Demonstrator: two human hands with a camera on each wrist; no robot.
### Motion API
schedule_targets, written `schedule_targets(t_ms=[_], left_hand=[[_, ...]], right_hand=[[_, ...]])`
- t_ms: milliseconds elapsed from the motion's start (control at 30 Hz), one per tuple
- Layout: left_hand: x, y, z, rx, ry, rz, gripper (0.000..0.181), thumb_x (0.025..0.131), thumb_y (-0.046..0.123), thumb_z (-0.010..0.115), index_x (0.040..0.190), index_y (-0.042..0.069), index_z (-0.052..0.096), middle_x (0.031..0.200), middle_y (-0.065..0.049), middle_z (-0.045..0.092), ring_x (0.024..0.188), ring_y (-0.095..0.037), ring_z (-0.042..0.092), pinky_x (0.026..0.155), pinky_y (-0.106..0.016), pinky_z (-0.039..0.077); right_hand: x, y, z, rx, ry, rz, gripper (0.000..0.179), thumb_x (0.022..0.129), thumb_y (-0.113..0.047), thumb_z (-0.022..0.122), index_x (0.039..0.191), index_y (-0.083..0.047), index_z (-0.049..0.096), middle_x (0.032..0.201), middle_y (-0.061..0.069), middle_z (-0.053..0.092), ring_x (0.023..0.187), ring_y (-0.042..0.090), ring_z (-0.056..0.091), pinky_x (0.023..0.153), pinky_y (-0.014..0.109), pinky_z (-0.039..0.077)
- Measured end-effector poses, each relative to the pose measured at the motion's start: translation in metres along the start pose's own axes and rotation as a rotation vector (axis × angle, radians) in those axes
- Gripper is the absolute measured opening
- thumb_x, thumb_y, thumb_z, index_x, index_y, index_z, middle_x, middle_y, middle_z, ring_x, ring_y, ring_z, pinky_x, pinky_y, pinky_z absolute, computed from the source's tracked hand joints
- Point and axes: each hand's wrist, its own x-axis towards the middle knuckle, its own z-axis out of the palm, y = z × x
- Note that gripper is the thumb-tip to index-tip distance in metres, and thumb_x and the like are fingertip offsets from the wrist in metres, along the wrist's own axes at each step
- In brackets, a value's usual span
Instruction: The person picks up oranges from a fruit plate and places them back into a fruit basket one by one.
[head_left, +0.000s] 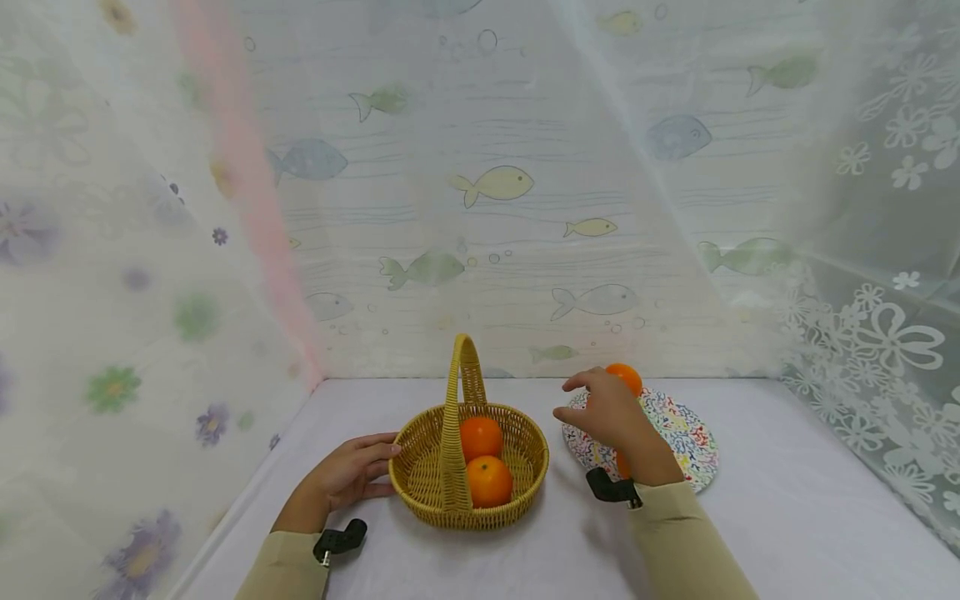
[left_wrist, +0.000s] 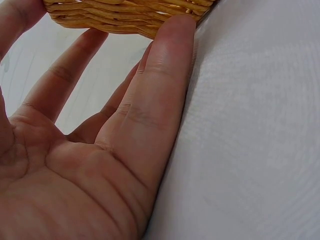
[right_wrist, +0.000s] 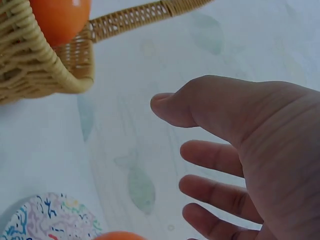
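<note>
A yellow wicker basket (head_left: 487, 518) with a tall arched handle stands in the middle of the table. Inside it, right of the handle, lie two oranges, one behind (head_left: 483, 437) and one in front (head_left: 491, 482). My left hand (head_left: 351, 473) touches the basket's left side with fingers extended; in the left wrist view a fingertip (left_wrist: 175, 37) meets the wicker. Over a round, colourfully patterned plate (head_left: 688, 437), my right hand (head_left: 613, 412) hovers with thumb and fingers apart, holding nothing. Beyond that hand an orange (head_left: 626, 377) shows, and another (head_left: 622, 465) is mostly hidden by the wrist.
White cloth covers the table (head_left: 547, 550). A fish-printed curtain (head_left: 495, 275) hangs along the back edge, with a flower-printed sheet (head_left: 135, 333) to the left and a lacy translucent one (head_left: 885, 358) to the right.
</note>
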Motion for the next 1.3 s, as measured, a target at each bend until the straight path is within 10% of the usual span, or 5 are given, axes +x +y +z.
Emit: schedule_targets(t_ms=[433,800,1300], left_hand=[[0.001,0.001,0.0,-0.003,-0.003,-0.005,0.071,0.098,0.034,0.072,0.155,0.003,0.044,0.138,-0.009,0.066,0.116,-0.022,0.07,0.094,-0.052,0.06],[0.001,-0.001,0.0,-0.02,-0.004,-0.012,0.071,0.098,0.033,0.072,0.155,0.003,0.044,0.135,-0.008,0.068,0.115,-0.021,0.07,0.094,-0.051,0.06],[0.0,-0.001,-0.001,-0.008,-0.025,-0.003,0.07,0.099,0.033,0.07,0.156,0.002,0.042,0.136,-0.008,0.067,0.116,-0.021,0.07,0.094,-0.05,0.06]], right_hand=[[0.002,0.028,-0.013,-0.026,0.091,0.063,0.049,0.088,-0.037,0.08,0.127,-0.01,0.069,0.144,0.022,0.055,0.13,0.048,0.048,0.105,0.063,0.048],[0.002,0.05,-0.014,-0.003,0.052,0.188,0.058,0.085,-0.035,0.077,0.134,-0.008,0.062,0.122,0.02,0.058,0.1,0.033,0.055,0.075,0.04,0.052],[0.002,0.06,-0.008,0.016,-0.008,0.27,0.085,0.082,-0.037,0.084,0.148,0.0,0.045,0.129,0.026,0.053,0.106,0.039,0.056,0.082,0.05,0.055]])
